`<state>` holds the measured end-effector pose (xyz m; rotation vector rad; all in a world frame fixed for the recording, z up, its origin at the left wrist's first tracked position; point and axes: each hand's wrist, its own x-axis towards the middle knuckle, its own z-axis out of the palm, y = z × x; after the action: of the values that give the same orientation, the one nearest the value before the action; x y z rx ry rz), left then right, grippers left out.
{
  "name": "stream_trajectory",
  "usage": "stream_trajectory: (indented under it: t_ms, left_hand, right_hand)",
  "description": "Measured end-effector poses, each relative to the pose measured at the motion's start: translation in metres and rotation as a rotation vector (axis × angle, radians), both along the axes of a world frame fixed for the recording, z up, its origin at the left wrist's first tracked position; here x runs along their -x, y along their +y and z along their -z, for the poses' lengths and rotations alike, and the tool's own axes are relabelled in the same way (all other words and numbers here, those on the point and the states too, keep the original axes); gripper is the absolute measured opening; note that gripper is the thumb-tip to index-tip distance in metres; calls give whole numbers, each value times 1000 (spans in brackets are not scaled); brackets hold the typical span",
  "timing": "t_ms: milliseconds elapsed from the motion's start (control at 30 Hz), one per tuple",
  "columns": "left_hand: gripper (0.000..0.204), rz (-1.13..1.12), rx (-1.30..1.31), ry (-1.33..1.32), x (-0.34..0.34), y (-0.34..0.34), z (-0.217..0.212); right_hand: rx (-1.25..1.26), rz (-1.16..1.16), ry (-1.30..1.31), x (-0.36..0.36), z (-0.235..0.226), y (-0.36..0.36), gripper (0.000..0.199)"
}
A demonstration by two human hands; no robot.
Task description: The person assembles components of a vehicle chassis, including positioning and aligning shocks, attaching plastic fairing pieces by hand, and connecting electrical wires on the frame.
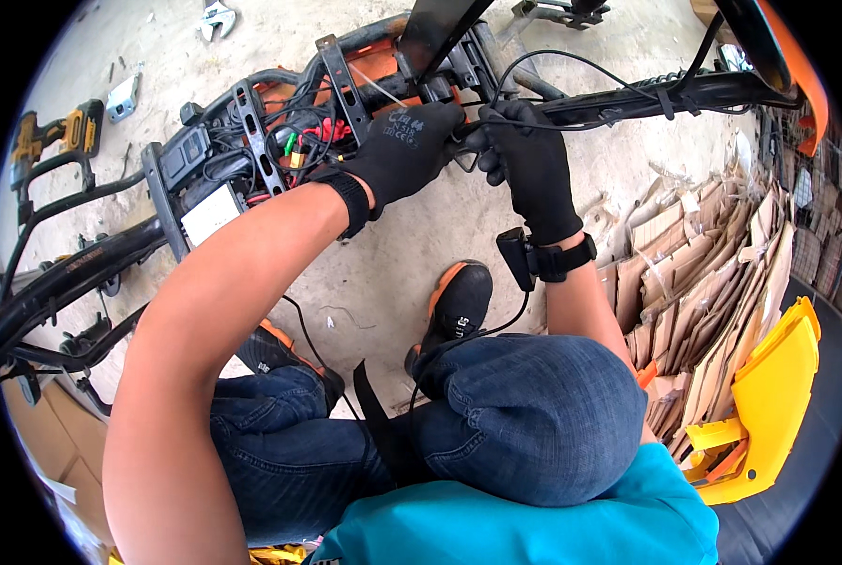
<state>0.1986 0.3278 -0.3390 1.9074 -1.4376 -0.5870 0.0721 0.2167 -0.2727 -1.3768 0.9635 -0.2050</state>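
Observation:
Both my hands wear black gloves and meet at the middle of a black vehicle frame, their fingertips nearly touching. My left hand is closed, and its fingertips pinch a thin black cable beside the frame tube. From the right, my right hand has its fingers curled round the same cable, which crosses the back of its fingers. The exact grip between the two hands is partly hidden by the gloves. Left of my left hand, a bundle of wires with red, green and yellow connectors lies in the frame.
A yellow-and-black power tool and an adjustable wrench are at the far left. Flattened cardboard is stacked at the right, next to a yellow plastic panel. The frame's long tube runs across the left.

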Motion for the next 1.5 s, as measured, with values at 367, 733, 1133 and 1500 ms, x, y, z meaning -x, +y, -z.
stream_trajectory:
  t_ms: [367, 733, 1133, 1500]
  left_hand:
    - [14, 5, -19, -3, 0, -1, 3]
    - [15, 28, 9, 38, -3, 2, 7]
    - [16, 137, 0, 114, -18, 0, 6]
    - [13, 132, -46, -56, -20, -1, -5]
  right_hand:
    - [83, 181, -174, -3, 5, 2, 13]
    - [-18, -14, -35, -11, -5, -11, 21]
    - [590, -466, 104, 0, 7, -10, 12]
    - [381, -310, 102, 0, 5, 0, 8]
